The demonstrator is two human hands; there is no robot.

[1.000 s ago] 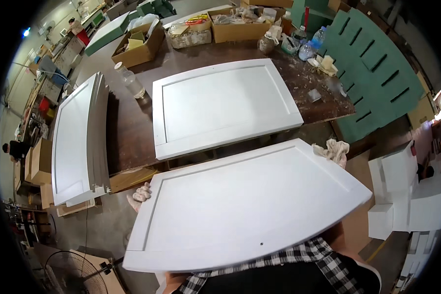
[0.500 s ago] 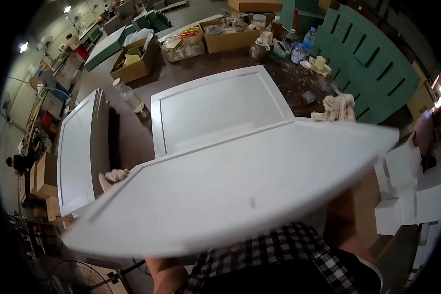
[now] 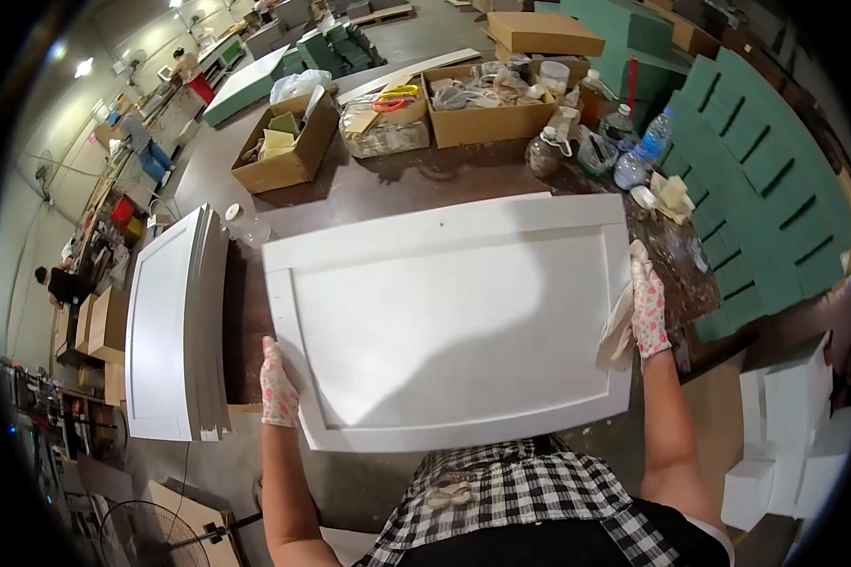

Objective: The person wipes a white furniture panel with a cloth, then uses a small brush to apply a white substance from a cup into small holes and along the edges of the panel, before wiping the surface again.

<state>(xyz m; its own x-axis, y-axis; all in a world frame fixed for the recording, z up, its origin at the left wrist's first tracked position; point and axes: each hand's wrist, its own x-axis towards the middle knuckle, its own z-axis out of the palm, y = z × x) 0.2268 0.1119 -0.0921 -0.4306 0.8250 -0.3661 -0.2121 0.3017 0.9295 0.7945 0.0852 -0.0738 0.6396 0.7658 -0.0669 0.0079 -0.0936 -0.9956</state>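
A white framed door panel (image 3: 444, 321) hangs level in front of me, its recessed face up and a shadow across it. My left hand (image 3: 279, 386), in a white glove with a pink pattern, is closed on its left edge. In a matching glove, my right hand (image 3: 648, 307) grips the right edge. A cream rag (image 3: 618, 326) is pinched under that hand and droops over the panel's right border. Behind the far edge, a thin strip of another white panel (image 3: 501, 199) shows; the rest of it is hidden.
White panels stand in a stack (image 3: 165, 331) on the left, beside a clear bottle (image 3: 247, 227). Cardboard boxes (image 3: 490, 121) and several bottles (image 3: 633, 161) line the brown table's far side (image 3: 350, 194). Green slotted board (image 3: 766, 189) rises at right. A fan (image 3: 147, 534) is lower left.
The held panel has turned from a blurred, tilted blank side to its framed face and come level. Both hands now show at its side edges. The panel on the table is now mostly covered.
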